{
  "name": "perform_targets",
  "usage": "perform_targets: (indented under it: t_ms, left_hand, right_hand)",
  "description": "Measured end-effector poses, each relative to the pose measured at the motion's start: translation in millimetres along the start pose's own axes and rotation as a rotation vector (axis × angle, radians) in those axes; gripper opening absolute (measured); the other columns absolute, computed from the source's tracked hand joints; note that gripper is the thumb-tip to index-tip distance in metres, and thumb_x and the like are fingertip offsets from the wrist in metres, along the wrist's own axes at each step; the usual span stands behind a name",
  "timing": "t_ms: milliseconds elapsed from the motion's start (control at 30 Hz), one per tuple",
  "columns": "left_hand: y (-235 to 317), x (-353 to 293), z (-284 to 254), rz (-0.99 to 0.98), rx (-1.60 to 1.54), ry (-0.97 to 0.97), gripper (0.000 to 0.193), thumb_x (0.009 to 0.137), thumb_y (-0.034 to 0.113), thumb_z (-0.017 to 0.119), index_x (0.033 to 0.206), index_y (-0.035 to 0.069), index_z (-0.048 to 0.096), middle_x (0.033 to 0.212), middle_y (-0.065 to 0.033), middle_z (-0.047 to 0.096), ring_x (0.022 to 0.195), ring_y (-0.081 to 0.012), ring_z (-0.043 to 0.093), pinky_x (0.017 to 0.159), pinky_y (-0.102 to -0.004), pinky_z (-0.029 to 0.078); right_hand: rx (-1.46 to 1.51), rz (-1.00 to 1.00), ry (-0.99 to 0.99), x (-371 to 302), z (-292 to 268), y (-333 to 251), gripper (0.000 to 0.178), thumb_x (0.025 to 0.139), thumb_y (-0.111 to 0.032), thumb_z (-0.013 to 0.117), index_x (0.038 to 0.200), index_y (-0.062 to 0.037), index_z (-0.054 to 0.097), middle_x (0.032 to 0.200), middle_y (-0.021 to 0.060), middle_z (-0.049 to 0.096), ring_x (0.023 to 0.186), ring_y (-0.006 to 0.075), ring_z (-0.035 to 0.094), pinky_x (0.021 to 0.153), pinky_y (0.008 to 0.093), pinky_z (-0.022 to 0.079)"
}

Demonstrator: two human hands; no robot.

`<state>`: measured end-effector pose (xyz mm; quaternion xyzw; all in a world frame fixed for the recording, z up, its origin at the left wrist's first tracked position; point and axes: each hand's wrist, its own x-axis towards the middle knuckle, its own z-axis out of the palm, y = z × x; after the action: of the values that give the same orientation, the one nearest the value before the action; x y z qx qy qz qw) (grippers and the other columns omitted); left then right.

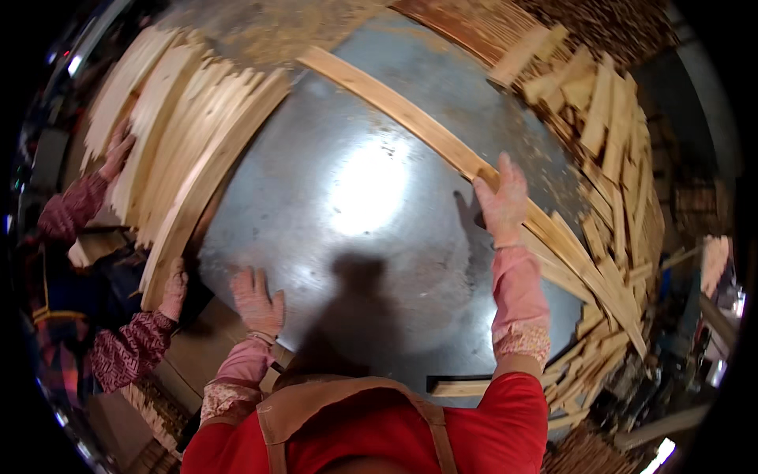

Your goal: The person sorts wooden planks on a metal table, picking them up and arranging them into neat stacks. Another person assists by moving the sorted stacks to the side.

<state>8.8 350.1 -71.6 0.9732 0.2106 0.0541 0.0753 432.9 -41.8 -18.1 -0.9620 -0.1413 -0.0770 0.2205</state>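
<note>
My left hand (258,303) hovers by the left front edge of a grey metal table (316,158), fingers spread and holding nothing. A long narrow wooden board (403,112) lies slantwise across the tabletop, from the far side toward the right. Against this board my right hand (504,207) rests with its fingers stretched out and the thumb apart, not wrapped round it. Both my forearms wear pink sleeve covers. Below the right hand, another pale board (557,268) lies partly hidden next to the long one.
At the left, a co-worker's hands (118,150) touch a row of long boards (185,134). A large heap of loose wood strips (620,158) lines the right side. Sawdust covers the far area (268,28). A short wood piece (462,388) lies near the table's front edge.
</note>
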Motion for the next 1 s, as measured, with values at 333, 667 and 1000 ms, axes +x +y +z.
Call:
perform_targets:
  t_ms: [333, 667, 1000]
  left_hand:
    - [-23.5, -6.9, 0.7, 0.037, 0.035, 0.002, 0.071, 0.091, 0.032, 0.075, 0.151, 0.000, 0.054, 0.159, -0.0300, 0.045, 0.147, -0.0543, 0.040, 0.128, -0.0656, 0.025]
    - [103.5, 213.9, 8.8, -0.222, -0.759, 0.141, 0.048, 0.106, 0.032, 0.063, 0.139, -0.003, 0.067, 0.139, -0.0266, 0.069, 0.130, -0.0446, 0.064, 0.116, -0.0483, 0.048]
    - [245.0, 396.9, 59.4, -0.167, -0.151, 0.062, 0.086, 0.082, 0.058, 0.083, 0.149, 0.009, 0.060, 0.141, -0.0245, 0.057, 0.135, -0.0453, 0.054, 0.116, -0.0514, 0.045]
  right_hand:
    - [-0.193, 0.057, -0.510, -68.4, -29.0, 48.7, 0.096, 0.090, -0.057, 0.079, 0.166, -0.0091, 0.044, 0.149, 0.0249, 0.061, 0.141, 0.0413, 0.054, 0.121, 0.0469, 0.043]
    - [-0.001, 0.156, -0.901, -193.5, -67.8, -68.9, 0.084, 0.093, -0.047, 0.079, 0.161, -0.0058, 0.051, 0.141, 0.0258, 0.065, 0.134, 0.0472, 0.058, 0.119, 0.0497, 0.045]
    - [0.534, 0.991, -0.172, -227.0, -130.2, 2.0, 0.072, 0.109, -0.043, 0.064, 0.164, 0.0008, 0.048, 0.142, 0.0229, 0.070, 0.135, 0.0322, 0.065, 0.117, 0.0398, 0.048]
